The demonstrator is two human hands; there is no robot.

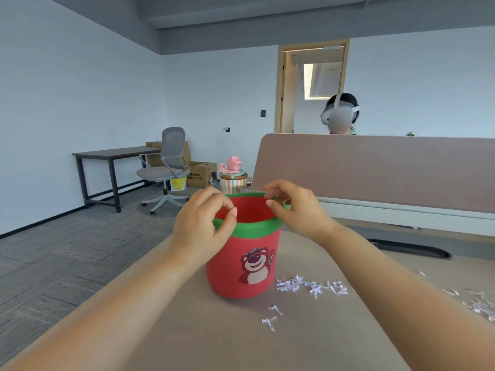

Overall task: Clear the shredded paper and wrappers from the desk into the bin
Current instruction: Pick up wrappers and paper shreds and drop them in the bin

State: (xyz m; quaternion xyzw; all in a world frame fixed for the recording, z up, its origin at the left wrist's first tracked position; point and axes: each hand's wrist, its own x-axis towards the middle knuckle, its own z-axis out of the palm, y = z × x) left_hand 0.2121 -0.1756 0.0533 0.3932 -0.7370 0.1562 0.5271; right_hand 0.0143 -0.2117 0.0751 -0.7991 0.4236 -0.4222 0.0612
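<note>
A red bin (242,266) with a green rim and a bear picture stands upright on the beige desk (214,338). My left hand (201,226) pinches the rim on its left side. My right hand (297,207) pinches the rim at the far right. White shredded paper (310,286) lies on the desk just right of the bin's base. A few loose strips (272,317) lie in front of it, and more shreds (479,306) are scattered at the right edge of the view. I see no wrappers.
A brown partition panel (375,167) runs along the desk's far side, with a person wearing a headset (340,115) behind it. A black cable slot (409,249) is set in the desk. On the floor left: an office chair (167,167), dark table (112,156), boxes.
</note>
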